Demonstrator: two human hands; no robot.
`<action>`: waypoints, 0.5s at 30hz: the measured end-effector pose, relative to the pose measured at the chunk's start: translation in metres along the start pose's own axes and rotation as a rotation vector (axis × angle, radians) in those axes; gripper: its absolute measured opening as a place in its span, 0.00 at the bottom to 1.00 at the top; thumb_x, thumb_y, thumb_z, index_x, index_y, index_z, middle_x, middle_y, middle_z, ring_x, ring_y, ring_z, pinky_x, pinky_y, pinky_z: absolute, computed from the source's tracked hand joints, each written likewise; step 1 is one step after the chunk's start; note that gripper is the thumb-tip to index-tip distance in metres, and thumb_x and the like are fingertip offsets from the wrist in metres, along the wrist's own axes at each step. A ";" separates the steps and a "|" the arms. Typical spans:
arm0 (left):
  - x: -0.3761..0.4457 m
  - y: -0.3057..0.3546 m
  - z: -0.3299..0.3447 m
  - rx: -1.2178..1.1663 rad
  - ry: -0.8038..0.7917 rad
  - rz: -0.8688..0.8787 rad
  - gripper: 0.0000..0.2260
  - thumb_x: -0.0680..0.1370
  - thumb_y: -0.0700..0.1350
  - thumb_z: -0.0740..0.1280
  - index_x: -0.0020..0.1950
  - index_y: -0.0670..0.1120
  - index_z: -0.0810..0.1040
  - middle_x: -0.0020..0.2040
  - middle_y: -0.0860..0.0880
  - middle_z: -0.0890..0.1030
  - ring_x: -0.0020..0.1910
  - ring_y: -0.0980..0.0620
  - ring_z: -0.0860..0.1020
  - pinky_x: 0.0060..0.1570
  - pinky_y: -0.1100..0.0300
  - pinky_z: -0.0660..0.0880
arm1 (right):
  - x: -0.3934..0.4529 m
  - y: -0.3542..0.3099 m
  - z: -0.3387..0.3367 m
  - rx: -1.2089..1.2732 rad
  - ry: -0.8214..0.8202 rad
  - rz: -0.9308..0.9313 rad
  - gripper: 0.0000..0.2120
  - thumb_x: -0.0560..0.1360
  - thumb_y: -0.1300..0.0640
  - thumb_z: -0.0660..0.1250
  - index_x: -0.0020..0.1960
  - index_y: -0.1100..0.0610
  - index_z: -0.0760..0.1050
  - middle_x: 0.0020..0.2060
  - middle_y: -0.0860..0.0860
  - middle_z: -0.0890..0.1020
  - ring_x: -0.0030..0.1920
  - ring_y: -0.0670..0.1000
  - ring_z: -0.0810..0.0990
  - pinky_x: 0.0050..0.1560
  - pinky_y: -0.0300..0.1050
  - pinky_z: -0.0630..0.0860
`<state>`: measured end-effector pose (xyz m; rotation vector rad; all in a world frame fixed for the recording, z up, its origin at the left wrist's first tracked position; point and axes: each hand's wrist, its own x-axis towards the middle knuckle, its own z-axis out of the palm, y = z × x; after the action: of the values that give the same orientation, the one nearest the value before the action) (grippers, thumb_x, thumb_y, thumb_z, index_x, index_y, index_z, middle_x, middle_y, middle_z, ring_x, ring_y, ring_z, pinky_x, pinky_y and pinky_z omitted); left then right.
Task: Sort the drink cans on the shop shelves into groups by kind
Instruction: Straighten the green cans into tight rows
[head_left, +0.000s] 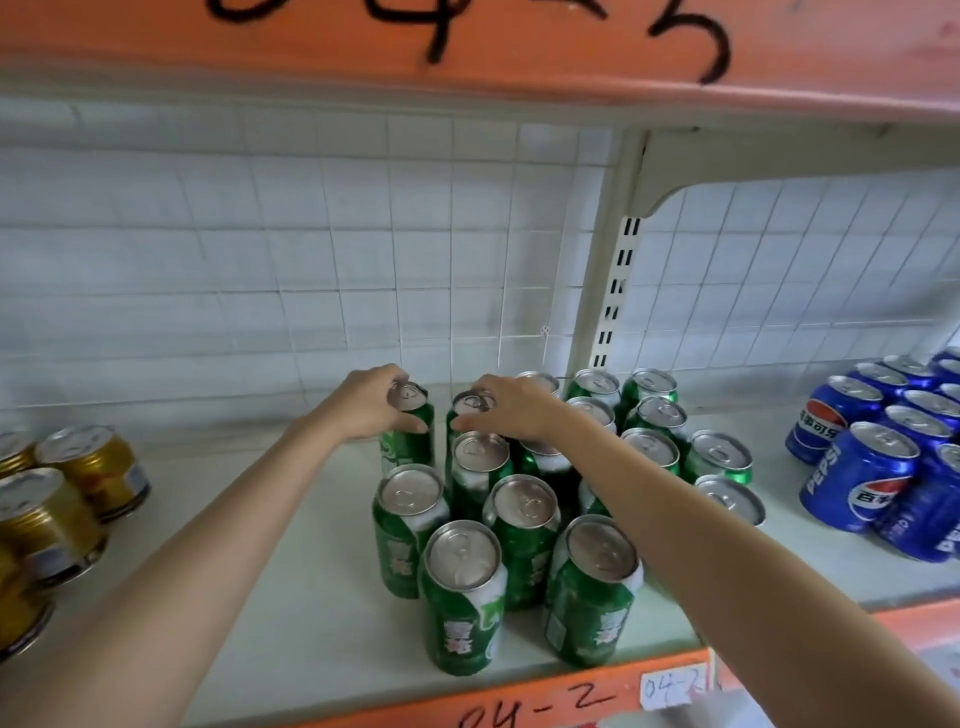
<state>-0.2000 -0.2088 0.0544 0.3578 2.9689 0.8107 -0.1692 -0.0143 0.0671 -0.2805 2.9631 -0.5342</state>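
Two bare forearms reach in from the lower corners of the frame toward a cluster of green cans (524, 499) standing upright in the middle of the shelf (291, 623). At the back of that cluster, the left hand (371, 402) has its fingers curled over the top and side of a rear green can (410, 428), gripping it near the rim. Just beside it, the right hand (511, 410) wraps its fingers round the neighbouring green can (470, 410) in the same way. The two held cans stand close together, a narrow gap between them, with more green cans packed tight in front and to the right, so the right forearm crosses over several lids. White characters run down the green sides; I cannot read them with confidence.

Gold cans (57, 499) sit in a group at the left edge of the frame, well apart from the green ones. Blue cans (883, 457) marked "PEPSI" crowd the right edge on the adjoining shelf bay, some tilted or lying on their sides.

An orange strip (519, 699) along the front lip bears handwritten "04-2", and a small white tag (672, 686) repeats it. Larger black handwriting crosses the orange edge of the upper shelf (467, 52). Behind stands a white wire grid (311, 260) before a pale wall, and a slotted upright post (615, 291) divides the bays.
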 end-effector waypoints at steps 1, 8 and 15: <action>0.003 -0.001 -0.001 -0.009 0.002 -0.016 0.34 0.66 0.53 0.77 0.68 0.45 0.68 0.67 0.45 0.72 0.65 0.47 0.70 0.57 0.59 0.66 | 0.001 0.002 0.000 0.022 -0.005 -0.004 0.33 0.72 0.39 0.65 0.70 0.56 0.64 0.62 0.57 0.75 0.61 0.56 0.72 0.51 0.44 0.66; 0.010 0.000 -0.002 -0.053 -0.006 -0.089 0.34 0.65 0.54 0.78 0.67 0.47 0.70 0.67 0.46 0.72 0.58 0.44 0.75 0.55 0.53 0.73 | 0.006 -0.001 0.005 -0.003 -0.001 -0.013 0.29 0.74 0.42 0.65 0.65 0.61 0.65 0.58 0.59 0.76 0.57 0.58 0.74 0.48 0.47 0.70; -0.001 0.009 -0.008 -0.184 -0.054 -0.147 0.33 0.66 0.46 0.77 0.69 0.48 0.69 0.69 0.46 0.69 0.58 0.48 0.73 0.42 0.60 0.78 | 0.020 -0.007 0.004 -0.067 -0.023 -0.052 0.30 0.75 0.41 0.63 0.64 0.63 0.66 0.58 0.60 0.75 0.56 0.59 0.74 0.46 0.45 0.69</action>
<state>-0.1981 -0.2055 0.0660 0.1481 2.8015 1.0277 -0.1867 -0.0257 0.0644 -0.3685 2.9623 -0.4352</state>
